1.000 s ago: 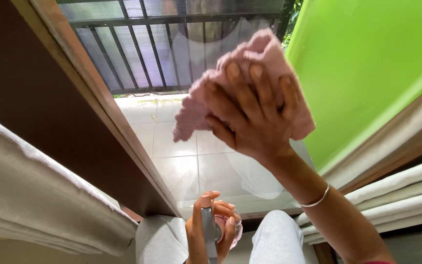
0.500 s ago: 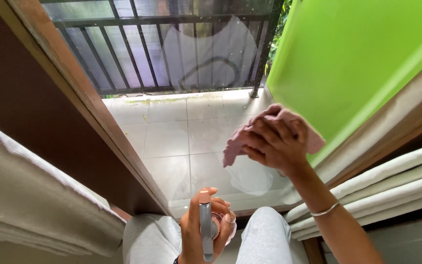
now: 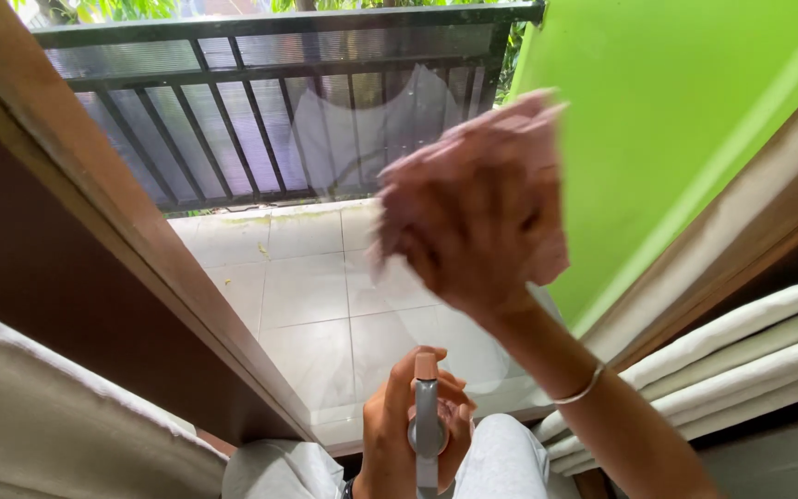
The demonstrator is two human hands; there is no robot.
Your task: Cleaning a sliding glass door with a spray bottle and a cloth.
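The right hand (image 3: 477,231), blurred in this view, was spread flat over a pink cloth (image 3: 510,148), apparently pressing it against the glass pane (image 3: 325,277) of a wooden-framed door (image 3: 131,231). A thin bracelet (image 3: 579,390) circled its wrist. Lower down, the left hand (image 3: 399,434) was curled closed around a grey spray bottle (image 3: 426,420), held upright near the person's knees. Beyond the glass lay a tiled balcony floor (image 3: 279,286), a dark railing (image 3: 260,120) and a green wall (image 3: 676,120); pale curtains (image 3: 66,425) hung at the sides.
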